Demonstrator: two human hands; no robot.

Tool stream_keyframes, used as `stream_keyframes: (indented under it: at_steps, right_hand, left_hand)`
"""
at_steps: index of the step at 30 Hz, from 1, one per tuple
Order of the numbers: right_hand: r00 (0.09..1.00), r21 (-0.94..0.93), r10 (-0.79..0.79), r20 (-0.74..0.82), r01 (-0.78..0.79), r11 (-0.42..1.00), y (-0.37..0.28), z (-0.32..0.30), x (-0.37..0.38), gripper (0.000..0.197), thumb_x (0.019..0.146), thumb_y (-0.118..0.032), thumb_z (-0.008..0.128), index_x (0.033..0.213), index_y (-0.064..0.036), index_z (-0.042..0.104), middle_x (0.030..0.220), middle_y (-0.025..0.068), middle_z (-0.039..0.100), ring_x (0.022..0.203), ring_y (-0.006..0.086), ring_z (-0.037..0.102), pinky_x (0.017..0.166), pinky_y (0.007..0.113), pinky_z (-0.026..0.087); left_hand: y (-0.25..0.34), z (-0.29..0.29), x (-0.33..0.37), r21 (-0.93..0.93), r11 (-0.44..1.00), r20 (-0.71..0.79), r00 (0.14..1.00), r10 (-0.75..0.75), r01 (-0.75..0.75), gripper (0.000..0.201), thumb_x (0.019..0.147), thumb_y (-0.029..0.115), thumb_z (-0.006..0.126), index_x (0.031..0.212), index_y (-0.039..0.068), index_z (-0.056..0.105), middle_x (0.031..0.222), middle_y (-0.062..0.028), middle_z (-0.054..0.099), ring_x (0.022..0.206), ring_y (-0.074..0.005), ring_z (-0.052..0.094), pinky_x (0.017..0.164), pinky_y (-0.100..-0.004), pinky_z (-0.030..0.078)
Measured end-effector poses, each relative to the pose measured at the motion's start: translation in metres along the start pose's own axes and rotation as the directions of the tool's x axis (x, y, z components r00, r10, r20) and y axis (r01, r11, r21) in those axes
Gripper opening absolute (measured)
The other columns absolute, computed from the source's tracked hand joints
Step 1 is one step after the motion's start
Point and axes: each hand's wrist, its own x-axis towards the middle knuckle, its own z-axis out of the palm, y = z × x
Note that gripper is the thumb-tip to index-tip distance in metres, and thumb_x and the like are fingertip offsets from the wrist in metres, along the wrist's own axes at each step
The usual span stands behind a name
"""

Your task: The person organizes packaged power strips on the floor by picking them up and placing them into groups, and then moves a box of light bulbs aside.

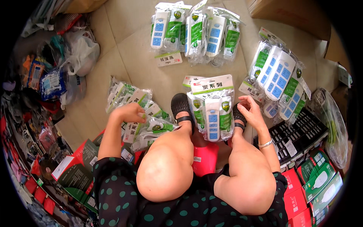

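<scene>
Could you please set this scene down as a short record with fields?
Left hand: over the left pile of packaged power strips; contact unclear
Right hand: beside the middle packages, holding nothing visible
Middle packages: between the black shoes; front strip white with blue sockets
Far group: packaged power strips on the tiled floor
Right group: more packages, near a black slotted tray
Lower right: red and green boxes

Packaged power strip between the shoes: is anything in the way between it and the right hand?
In this view the right shoe lies between the right hand and the packaged power strip, beside the pack's right edge; the hand partly covers it. Nothing visible blocks a path over the shoe.
</scene>
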Motion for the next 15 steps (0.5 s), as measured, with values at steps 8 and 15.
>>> stream_keyframes:
  at_steps: [8,15]
  right_hand:
    - [0.98,0.178,-0.156,0.124,0.133,0.975,-0.055,0.005,0.009,0.03,0.086,-0.011,0.063,0.113,-0.002,0.055,0.095,0.006,0.062,0.083,0.011,0.058,0.075,0.026,0.048]
    - [0.925,0.328,-0.265,0.271,0.17,0.929,-0.101,0.028,0.026,0.09,0.076,-0.034,0.075,0.144,-0.0084,0.022,0.135,0.0126,0.039,0.122,0.0219,0.043,0.098,0.036,0.04]
  left_hand:
    - [0.049,-0.071,-0.056,-0.675,0.714,-0.042,0.976,0.216,-0.187,0.013,0.078,0.004,0.066,0.09,-0.001,0.068,0.083,-0.0053,0.067,0.075,-0.0091,0.059,0.069,-0.023,0.047]
    - [0.127,-0.097,-0.049,-0.395,0.535,-0.213,0.641,0.737,-0.747,0.01,0.077,0.005,0.068,0.084,-0.003,0.068,0.079,-0.0082,0.066,0.073,-0.0192,0.061,0.071,-0.0285,0.048]
